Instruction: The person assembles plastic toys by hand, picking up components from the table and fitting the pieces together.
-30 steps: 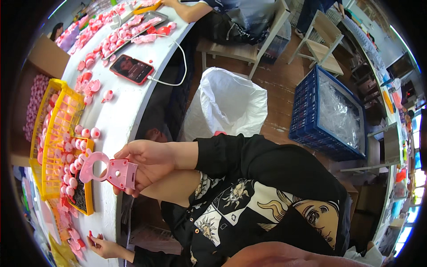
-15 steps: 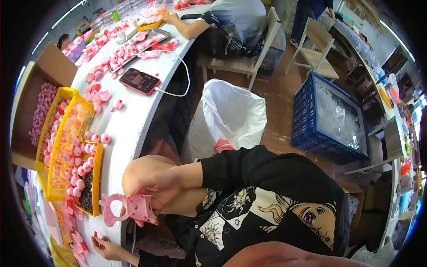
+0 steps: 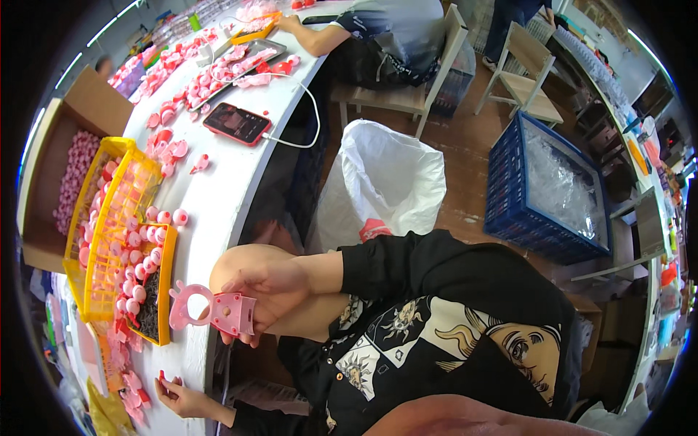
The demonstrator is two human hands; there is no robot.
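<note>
Pink plastic part w/ ring end (image 3: 212,311) sits at the white table's (image 3: 233,182) near edge, clamped in closed fingers of one hand (image 3: 265,294); which hand, cannot tell. Second hand (image 3: 180,396) lower down, fingers resting on table by small pink pcs, grip unclear. Just left: small yellow tray (image 3: 169,291) of pink caps, larger yellow basket (image 3: 109,225), open brown carton (image 3: 51,182) of pink parts. Phone w/ red case (image 3: 236,123) farther up. White bag (image 3: 382,182) and blue crate (image 3: 545,189) on floor

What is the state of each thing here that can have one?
Right hand: closed on the pink plastic part.
Left hand: resting on the white table, fingers on a small red piece.
Phone: screen lit, cable plugged in.
White bag: open.
Cardboard box: open, holds pink parts.
</note>
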